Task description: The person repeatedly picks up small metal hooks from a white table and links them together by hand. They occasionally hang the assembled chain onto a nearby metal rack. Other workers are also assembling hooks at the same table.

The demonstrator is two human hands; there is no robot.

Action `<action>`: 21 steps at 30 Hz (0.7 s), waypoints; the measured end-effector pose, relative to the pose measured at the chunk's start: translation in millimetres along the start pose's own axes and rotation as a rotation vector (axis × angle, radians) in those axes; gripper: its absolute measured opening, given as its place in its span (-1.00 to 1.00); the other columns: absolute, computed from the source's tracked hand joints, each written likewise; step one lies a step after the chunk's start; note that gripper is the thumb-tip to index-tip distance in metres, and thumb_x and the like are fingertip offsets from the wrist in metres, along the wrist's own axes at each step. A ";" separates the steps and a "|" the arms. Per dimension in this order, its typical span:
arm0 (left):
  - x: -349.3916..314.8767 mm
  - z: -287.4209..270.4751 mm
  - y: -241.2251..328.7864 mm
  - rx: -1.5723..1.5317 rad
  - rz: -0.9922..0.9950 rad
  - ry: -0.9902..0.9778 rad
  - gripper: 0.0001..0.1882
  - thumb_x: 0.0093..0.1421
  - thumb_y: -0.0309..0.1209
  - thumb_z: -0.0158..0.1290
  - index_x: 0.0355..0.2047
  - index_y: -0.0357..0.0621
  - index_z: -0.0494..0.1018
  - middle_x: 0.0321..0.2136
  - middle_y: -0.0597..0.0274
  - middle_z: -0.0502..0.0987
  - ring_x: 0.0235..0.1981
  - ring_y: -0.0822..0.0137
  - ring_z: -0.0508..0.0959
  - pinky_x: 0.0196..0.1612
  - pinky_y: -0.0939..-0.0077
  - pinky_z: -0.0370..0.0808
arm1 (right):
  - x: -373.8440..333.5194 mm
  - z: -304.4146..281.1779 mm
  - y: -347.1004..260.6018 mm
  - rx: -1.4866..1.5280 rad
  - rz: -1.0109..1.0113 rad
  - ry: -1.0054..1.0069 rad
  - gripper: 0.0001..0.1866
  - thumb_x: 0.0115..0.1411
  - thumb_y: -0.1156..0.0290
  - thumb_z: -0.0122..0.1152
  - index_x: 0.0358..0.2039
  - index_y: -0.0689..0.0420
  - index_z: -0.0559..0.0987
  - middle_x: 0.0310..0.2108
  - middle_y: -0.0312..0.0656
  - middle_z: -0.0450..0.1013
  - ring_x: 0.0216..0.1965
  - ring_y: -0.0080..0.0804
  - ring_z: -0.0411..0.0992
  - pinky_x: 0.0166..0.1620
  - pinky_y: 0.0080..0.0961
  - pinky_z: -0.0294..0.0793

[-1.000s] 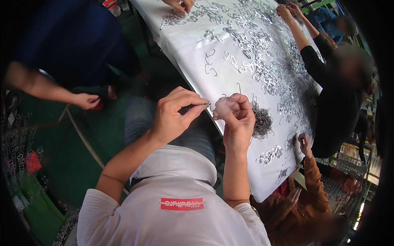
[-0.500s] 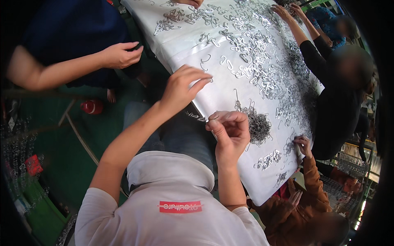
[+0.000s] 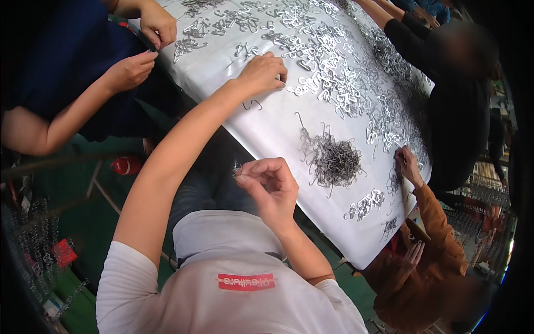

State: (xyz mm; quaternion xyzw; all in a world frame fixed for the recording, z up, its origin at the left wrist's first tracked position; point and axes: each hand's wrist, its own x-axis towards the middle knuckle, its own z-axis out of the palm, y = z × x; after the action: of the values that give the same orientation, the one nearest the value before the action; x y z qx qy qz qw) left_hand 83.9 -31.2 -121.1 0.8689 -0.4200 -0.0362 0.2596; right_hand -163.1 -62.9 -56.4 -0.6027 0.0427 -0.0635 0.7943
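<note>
My left hand (image 3: 266, 73) reaches over the white-covered table (image 3: 245, 125), its fingers curled and fingertips together at the near edge of the loose silver metal hooks (image 3: 303, 86). Whatever may be between those fingertips is hidden. Off the table's near edge, over my lap, my right hand (image 3: 271, 186) pinches a short metal chain (image 3: 237, 168) between thumb and forefinger; only a small part of it shows. Two dark wire hooks (image 3: 252, 104) lie under my left wrist. A dense heap of thin wire hooks (image 3: 336, 161) sits to the right of my hands.
At the left a co-worker's two hands (image 3: 146, 53) meet at the table's edge. Another person's hand (image 3: 409, 166) touches small pieces at the right, and a dark-sleeved person (image 3: 461, 111) reaches in from the far right. Metal chains (image 3: 41, 234) hang at the left. A red container (image 3: 127, 165) stands below.
My left hand has moved away from my right, out over the table to the silver hooks. My right hand has drawn left with the chain. The left co-worker's hands have come together.
</note>
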 end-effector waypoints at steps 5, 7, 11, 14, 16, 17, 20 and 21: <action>-52.4 -28.0 22.9 -0.532 -0.298 -0.012 -0.82 0.06 -0.43 0.15 -0.29 -0.10 0.61 -0.41 0.27 0.62 -0.41 0.43 0.58 -0.33 0.58 0.48 | -0.8 -1.7 1.8 -0.012 0.014 0.041 -0.74 0.06 0.75 0.20 -0.32 0.22 0.33 -0.35 -0.09 0.46 -0.31 -0.48 0.47 -0.21 -0.57 0.52; -81.6 -41.1 35.6 -0.727 -0.308 0.070 -0.81 0.07 -0.46 0.16 -0.27 -0.15 0.61 -0.41 0.22 0.63 -0.41 0.46 0.60 -0.36 0.65 0.48 | -0.2 -3.2 2.2 -0.011 0.008 0.061 -0.74 0.07 0.74 0.20 -0.32 0.22 0.33 -0.36 -0.09 0.46 -0.34 -0.50 0.45 -0.24 -0.59 0.50; -125.9 -57.4 61.3 -0.938 -0.340 0.206 -0.82 0.12 -0.50 0.13 -0.27 -0.28 0.59 -0.41 0.23 0.63 -0.33 0.50 0.61 -0.32 0.68 0.50 | 3.0 -6.6 3.4 -0.012 -0.047 0.083 -0.76 0.09 0.70 0.21 -0.32 0.22 0.33 -0.39 -0.11 0.47 -0.40 -0.53 0.43 -0.31 -0.62 0.46; -145.6 -61.4 76.4 -1.032 -0.282 0.302 -0.83 0.12 -0.54 0.13 -0.26 -0.32 0.57 -0.35 0.21 0.62 -0.32 0.50 0.59 -0.22 0.64 0.52 | 5.3 -7.3 4.5 0.000 -0.083 0.090 -0.77 0.09 0.64 0.25 -0.34 0.24 0.34 -0.37 -0.13 0.49 -0.39 -0.54 0.47 -0.31 -0.65 0.51; -154.3 -63.2 83.3 -1.041 -0.246 0.379 -0.85 0.11 -0.57 0.13 -0.28 -0.32 0.57 -0.31 0.19 0.62 -0.31 0.51 0.58 -0.18 0.62 0.53 | 6.8 -5.9 5.2 -0.008 -0.092 0.088 -0.77 0.09 0.64 0.24 -0.34 0.24 0.35 -0.37 -0.12 0.49 -0.39 -0.55 0.47 -0.31 -0.65 0.51; -157.5 -64.2 85.7 -0.996 -0.248 0.388 -0.85 0.10 -0.58 0.13 -0.29 -0.32 0.58 -0.30 0.19 0.61 -0.30 0.51 0.58 -0.19 0.62 0.53 | 7.3 -4.9 5.2 -0.010 -0.100 0.088 -0.78 0.09 0.64 0.24 -0.34 0.24 0.35 -0.36 -0.12 0.49 -0.39 -0.55 0.47 -0.31 -0.65 0.51; -164.5 -68.5 89.8 -0.897 -0.254 0.406 -0.86 0.09 -0.60 0.14 -0.31 -0.32 0.58 -0.29 0.18 0.61 -0.29 0.51 0.58 -0.22 0.63 0.54 | 8.3 -1.5 3.2 -0.022 -0.102 0.088 -0.78 0.09 0.65 0.24 -0.34 0.24 0.35 -0.39 -0.14 0.49 -0.39 -0.55 0.47 -0.32 -0.66 0.51; -166.3 -70.1 91.0 -0.886 -0.248 0.400 -0.86 0.08 -0.60 0.14 -0.31 -0.31 0.58 -0.29 0.18 0.61 -0.30 0.49 0.59 -0.22 0.62 0.55 | 8.7 -0.5 2.3 -0.029 -0.103 0.092 -0.78 0.09 0.65 0.24 -0.34 0.24 0.35 -0.39 -0.14 0.49 -0.39 -0.55 0.47 -0.32 -0.66 0.51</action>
State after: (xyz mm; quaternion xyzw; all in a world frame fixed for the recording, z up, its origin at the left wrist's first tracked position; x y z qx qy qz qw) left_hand -68.3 76.2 -42.6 0.7083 -0.1998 -0.0745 0.6729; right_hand -154.4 -64.1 -58.6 -0.6120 0.0491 -0.1314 0.7783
